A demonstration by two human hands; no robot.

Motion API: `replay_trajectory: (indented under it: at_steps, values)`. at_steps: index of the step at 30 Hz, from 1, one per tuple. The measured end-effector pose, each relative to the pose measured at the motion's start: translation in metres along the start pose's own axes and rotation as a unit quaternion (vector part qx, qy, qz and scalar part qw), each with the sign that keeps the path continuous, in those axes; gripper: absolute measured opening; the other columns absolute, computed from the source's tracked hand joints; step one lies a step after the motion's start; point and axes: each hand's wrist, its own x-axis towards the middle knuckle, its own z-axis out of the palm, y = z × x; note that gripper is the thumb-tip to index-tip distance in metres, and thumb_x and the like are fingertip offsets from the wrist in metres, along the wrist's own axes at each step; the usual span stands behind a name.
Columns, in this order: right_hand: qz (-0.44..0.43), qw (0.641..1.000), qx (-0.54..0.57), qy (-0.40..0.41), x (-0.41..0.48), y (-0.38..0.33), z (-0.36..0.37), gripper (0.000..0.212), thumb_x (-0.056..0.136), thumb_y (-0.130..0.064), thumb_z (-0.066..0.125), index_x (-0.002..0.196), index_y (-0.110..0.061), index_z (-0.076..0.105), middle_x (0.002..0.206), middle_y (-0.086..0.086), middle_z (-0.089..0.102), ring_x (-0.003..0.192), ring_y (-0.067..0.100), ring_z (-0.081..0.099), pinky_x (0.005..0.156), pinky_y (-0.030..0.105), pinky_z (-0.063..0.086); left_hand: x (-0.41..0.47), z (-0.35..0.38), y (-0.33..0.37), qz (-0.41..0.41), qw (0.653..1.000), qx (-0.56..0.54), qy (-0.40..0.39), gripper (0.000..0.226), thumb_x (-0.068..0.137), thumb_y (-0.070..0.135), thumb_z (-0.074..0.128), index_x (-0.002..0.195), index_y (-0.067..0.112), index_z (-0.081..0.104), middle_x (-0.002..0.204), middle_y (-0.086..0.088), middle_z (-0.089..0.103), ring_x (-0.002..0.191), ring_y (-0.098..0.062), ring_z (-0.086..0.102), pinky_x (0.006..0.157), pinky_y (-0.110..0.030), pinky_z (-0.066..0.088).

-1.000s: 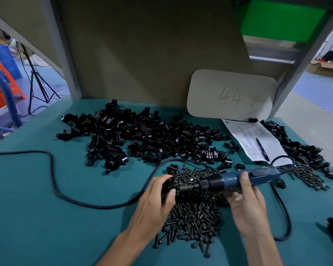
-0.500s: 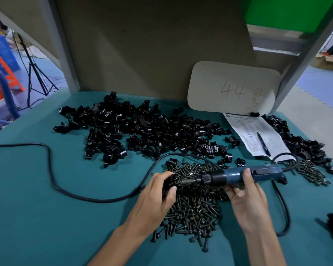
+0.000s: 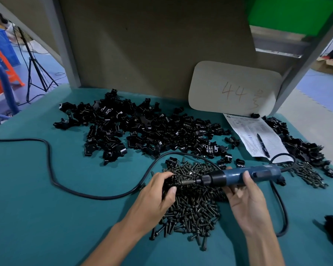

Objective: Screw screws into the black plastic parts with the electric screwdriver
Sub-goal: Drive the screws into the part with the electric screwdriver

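My right hand point(image 3: 246, 202) grips the blue electric screwdriver point(image 3: 265, 172). My fingers curl under its barrel and one finger lies over the top. The tool lies level, with its bit pointing to 9 o'clock. There my left hand point(image 3: 156, 196) curls round a black plastic part point(image 3: 167, 186), thumb and fingers pinching it against the bit. Most of the part is hidden in my grip. Both hands hover over the heap of dark screws point(image 3: 194, 208), which spreads toward 6 o'clock. The black power cable point(image 3: 50, 166) loops off to 9 o'clock across the teal table point(image 3: 27, 217). The big pile of black plastic parts point(image 3: 152, 131) lies at 11 o'clock. At 1 o'clock a printed sheet point(image 3: 246, 129) carries a pen point(image 3: 262, 144), with a cardboard card marked "44" point(image 3: 233, 89) standing behind it. At 3 o'clock are more parts point(image 3: 304, 148) and a smaller scatter of screws point(image 3: 308, 173).
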Motion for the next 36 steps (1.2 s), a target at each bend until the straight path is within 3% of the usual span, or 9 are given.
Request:
replay_trajectory:
  at_steps: [5, 7, 11, 15, 21, 25, 29, 33, 36]
  values:
    - [-0.034, 0.998, -0.045, 0.033, 0.001, 0.002, 0.005, 0.042, 0.084, -0.032, 0.066, 0.122, -0.019, 0.055, 0.098, 0.002, 0.075, 0.094, 0.015, 0.073, 0.082, 0.036, 0.058, -0.001, 0.002, 0.004, 0.026, 0.999, 0.042, -0.012, 0.047, 0.098, 0.07, 0.021, 0.138, 0.045, 0.023, 0.123, 0.038, 0.027, 0.118, 0.015, 0.034, 0.09, -0.009, 0.03]
    - [-0.036, 0.997, -0.047, 0.043, 0.002, 0.001, 0.004, 0.045, 0.084, -0.037, 0.065, 0.123, -0.018, 0.055, 0.098, 0.002, 0.074, 0.095, 0.016, 0.072, 0.084, 0.036, 0.055, 0.0, 0.001, 0.005, 0.028, 0.999, 0.045, -0.01, 0.046, 0.097, 0.068, 0.023, 0.137, 0.045, 0.023, 0.119, 0.039, 0.027, 0.113, 0.014, 0.038, 0.086, -0.008, 0.032]
    - [-0.014, 0.997, -0.043, 0.065, 0.002, -0.001, 0.003, 0.057, 0.085, -0.058, 0.053, 0.122, -0.015, 0.056, 0.097, 0.006, 0.069, 0.095, 0.018, 0.069, 0.079, 0.033, 0.057, 0.0, -0.001, 0.007, 0.031, 0.999, 0.041, -0.006, 0.042, 0.098, 0.065, 0.025, 0.134, 0.044, 0.025, 0.109, 0.038, 0.029, 0.108, 0.017, 0.042, 0.08, -0.004, 0.037]
    - [-0.005, 0.998, -0.028, 0.053, -0.001, 0.0, 0.002, 0.046, 0.088, -0.054, 0.057, 0.118, -0.018, 0.058, 0.093, 0.002, 0.068, 0.093, 0.016, 0.071, 0.071, 0.027, 0.062, -0.001, -0.002, 0.008, 0.035, 0.998, 0.042, -0.008, 0.043, 0.099, 0.063, 0.027, 0.136, 0.041, 0.028, 0.116, 0.044, 0.03, 0.107, 0.017, 0.043, 0.08, -0.004, 0.037]
    - [-0.004, 0.998, -0.021, 0.051, -0.002, 0.002, 0.003, 0.046, 0.089, -0.054, 0.058, 0.12, -0.021, 0.058, 0.092, 0.001, 0.068, 0.09, 0.015, 0.07, 0.071, 0.025, 0.061, -0.001, -0.002, 0.01, 0.036, 0.998, 0.042, -0.004, 0.043, 0.098, 0.064, 0.027, 0.135, 0.041, 0.028, 0.117, 0.046, 0.029, 0.102, 0.016, 0.046, 0.071, -0.008, 0.039]
    - [-0.002, 0.998, -0.025, 0.051, -0.003, 0.003, 0.002, 0.046, 0.09, -0.055, 0.057, 0.119, -0.02, 0.058, 0.094, 0.001, 0.066, 0.095, 0.016, 0.068, 0.075, 0.028, 0.06, -0.001, -0.002, 0.01, 0.035, 0.999, 0.039, 0.001, 0.043, 0.098, 0.064, 0.028, 0.135, 0.043, 0.028, 0.118, 0.046, 0.029, 0.103, 0.017, 0.045, 0.073, -0.007, 0.038]
    - [0.001, 0.998, -0.022, 0.052, -0.002, 0.004, 0.003, 0.048, 0.091, -0.055, 0.057, 0.122, -0.019, 0.059, 0.096, 0.002, 0.065, 0.096, 0.017, 0.066, 0.074, 0.026, 0.061, -0.001, -0.002, 0.01, 0.033, 0.999, 0.042, 0.004, 0.043, 0.098, 0.062, 0.03, 0.136, 0.042, 0.03, 0.115, 0.04, 0.032, 0.107, 0.017, 0.043, 0.078, -0.004, 0.037]
    - [0.003, 0.999, -0.018, 0.05, -0.003, 0.004, 0.004, 0.048, 0.092, -0.055, 0.055, 0.122, -0.018, 0.058, 0.095, 0.002, 0.066, 0.1, 0.019, 0.067, 0.083, 0.033, 0.058, -0.002, -0.003, 0.01, 0.031, 0.999, 0.041, 0.008, 0.044, 0.098, 0.061, 0.03, 0.137, 0.04, 0.032, 0.115, 0.033, 0.034, 0.11, 0.015, 0.043, 0.08, -0.004, 0.037]
    - [0.009, 0.999, -0.005, 0.048, -0.003, 0.004, 0.005, 0.045, 0.092, -0.053, 0.057, 0.121, -0.018, 0.058, 0.093, 0.002, 0.067, 0.098, 0.019, 0.07, 0.075, 0.03, 0.062, -0.002, -0.003, 0.011, 0.034, 0.999, 0.04, 0.006, 0.041, 0.098, 0.062, 0.029, 0.134, 0.043, 0.028, 0.113, 0.032, 0.034, 0.109, 0.011, 0.044, 0.081, -0.004, 0.036]
